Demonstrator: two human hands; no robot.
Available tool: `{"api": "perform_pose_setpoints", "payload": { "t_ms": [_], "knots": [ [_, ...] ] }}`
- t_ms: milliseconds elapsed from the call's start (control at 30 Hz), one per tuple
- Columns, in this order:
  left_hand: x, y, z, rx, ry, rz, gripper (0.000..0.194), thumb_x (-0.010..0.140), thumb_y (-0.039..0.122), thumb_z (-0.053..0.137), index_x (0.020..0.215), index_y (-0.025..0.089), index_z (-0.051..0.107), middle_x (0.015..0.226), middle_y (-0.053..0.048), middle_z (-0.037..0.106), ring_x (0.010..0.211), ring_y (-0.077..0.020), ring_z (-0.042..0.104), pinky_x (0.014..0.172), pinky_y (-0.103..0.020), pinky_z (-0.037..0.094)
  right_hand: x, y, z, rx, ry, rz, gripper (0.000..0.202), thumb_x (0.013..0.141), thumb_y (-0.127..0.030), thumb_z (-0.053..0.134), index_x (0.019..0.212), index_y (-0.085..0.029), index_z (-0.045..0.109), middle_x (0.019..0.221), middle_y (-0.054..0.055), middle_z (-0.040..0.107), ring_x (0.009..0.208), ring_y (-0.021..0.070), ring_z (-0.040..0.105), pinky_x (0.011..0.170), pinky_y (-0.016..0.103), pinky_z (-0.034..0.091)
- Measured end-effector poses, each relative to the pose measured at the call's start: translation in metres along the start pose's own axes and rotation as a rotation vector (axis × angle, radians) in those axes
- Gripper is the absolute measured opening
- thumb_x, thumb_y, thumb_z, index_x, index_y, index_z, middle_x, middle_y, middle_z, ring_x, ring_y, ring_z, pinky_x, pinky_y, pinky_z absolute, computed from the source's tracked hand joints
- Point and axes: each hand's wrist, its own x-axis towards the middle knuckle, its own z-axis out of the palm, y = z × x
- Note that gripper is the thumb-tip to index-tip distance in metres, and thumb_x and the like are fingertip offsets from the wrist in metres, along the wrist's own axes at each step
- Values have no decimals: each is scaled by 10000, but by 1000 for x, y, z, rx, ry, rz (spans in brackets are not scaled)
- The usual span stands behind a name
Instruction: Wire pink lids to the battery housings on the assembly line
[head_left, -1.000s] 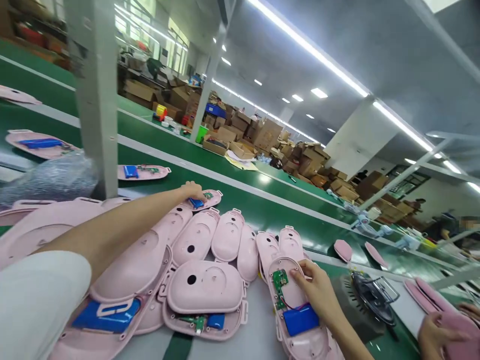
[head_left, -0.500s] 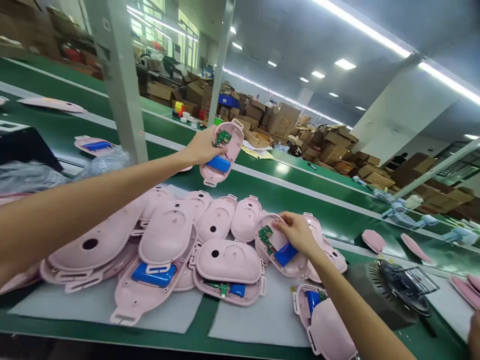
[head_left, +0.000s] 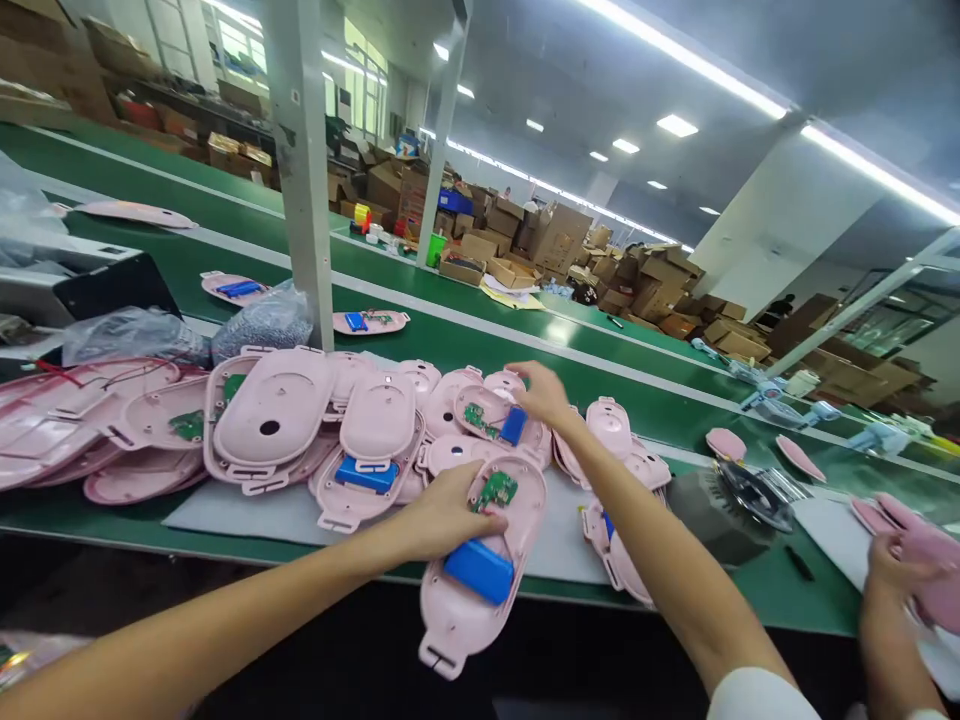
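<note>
My left hand (head_left: pixel 457 515) grips a pink oval casing half (head_left: pixel 465 610) in front of the table edge. Its open inside faces me, showing a green circuit board (head_left: pixel 498 490) and a blue battery (head_left: pixel 480 571); my thumb rests inside the shell. My right hand (head_left: pixel 541 395) is closed at the upper right edge of a second pink casing half (head_left: pixel 495 412), which lies tilted over the pile. This one also has a green board and a blue battery (head_left: pixel 514 425). My right fingertips are partly hard to make out.
Stacked pink casings (head_left: pixel 274 405) cover the table to the left, near plastic bags (head_left: pixel 262 325). A metal post (head_left: pixel 300 180) rises behind them. On the right are a dark round-topped device (head_left: pixel 724 510) and another person's hand (head_left: pixel 892 575) holding pink parts.
My left hand has brought its casing half down and toward me from above the pile. My right hand has moved left and up in the view with its casing half. The view has shifted.
</note>
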Motion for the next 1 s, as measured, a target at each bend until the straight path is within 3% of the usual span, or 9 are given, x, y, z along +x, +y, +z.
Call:
{"api": "perform_pose_setpoints", "payload": {
  "t_ms": [133, 200, 267, 333, 433, 500, 667, 833, 1000],
  "knots": [
    [16, -11, 45, -301, 163, -47, 451, 695, 306, 722, 1118, 211, 602, 1118, -44, 693, 1035, -268, 641, 893, -366, 505, -109, -10, -46, 256, 208, 293, 502, 851, -483, 506, 1232, -155, 535, 1057, 108, 647, 887, 223, 621, 762, 361, 505],
    [22, -9, 66, -392, 235, -23, 474, 713, 318, 714, 1151, 198, 576, 1138, -64, 683, 1059, -261, 633, 921, -374, 501, -169, -22, -43, 496, 37, 495, 598, 761, -553, 622, 1217, -180, 523, 1002, 91, 656, 813, 231, 642, 643, 336, 522],
    [25, -4, 81, -404, 291, 10, 501, 715, 320, 716, 1171, 193, 550, 1161, -76, 668, 1079, -253, 623, 937, -371, 497, -214, -27, -30, 759, -54, 559, 592, 719, -506, 693, 1192, -194, 520, 1057, 87, 656, 900, 237, 648, 746, 356, 537],
    [23, -1, 84, -359, 190, 10, 454, 736, 345, 694, 1134, 182, 548, 1109, -85, 675, 993, -246, 655, 847, -357, 539, -237, -21, -20, 908, -16, 548, 555, 698, -434, 730, 1157, -199, 523, 1091, 76, 654, 988, 238, 629, 874, 381, 508],
    [9, 2, 66, -247, -208, -51, 313, 845, 430, 539, 992, 156, 579, 878, -68, 686, 644, -206, 681, 544, -296, 541, -247, 1, -28, 861, 25, 529, 541, 661, -345, 762, 1138, -202, 548, 1094, 59, 656, 1035, 246, 605, 948, 407, 463],
    [-3, 3, 46, -124, -355, -44, 330, 902, 437, 433, 896, 150, 596, 776, -46, 668, 515, -169, 640, 454, -253, 487, -250, 15, -44, 779, -14, 526, 548, 643, -301, 767, 1148, -206, 579, 1156, 55, 638, 1107, 256, 567, 1007, 413, 414],
    [-21, 3, 14, 334, -116, 321, 286, 951, 358, 432, 986, 199, 666, 829, -24, 703, 715, -164, 659, 653, -246, 502, -247, 30, -72, 670, -290, 589, 626, 628, -258, 737, 1231, -201, 577, 1274, 63, 572, 1141, 272, 538, 991, 415, 425],
    [-22, -19, 30, 439, 18, 690, 283, 965, 216, 443, 1183, 249, 621, 1162, -59, 634, 1075, -187, 587, 918, -314, 499, -219, 34, -72, 470, -445, 450, 534, 632, -195, 689, 1163, -196, 634, 1223, 51, 602, 1153, 260, 526, 1023, 392, 391],
    [-22, -49, 41, 643, -16, 732, 503, 925, 19, 335, 1364, 230, 458, 1418, -99, 453, 1320, -233, 408, 1070, -446, 426, -185, 38, -66, 391, -634, 306, 465, 667, -177, 635, 1132, -186, 642, 1121, 35, 645, 1022, 224, 581, 897, 330, 454]
  ]
}}
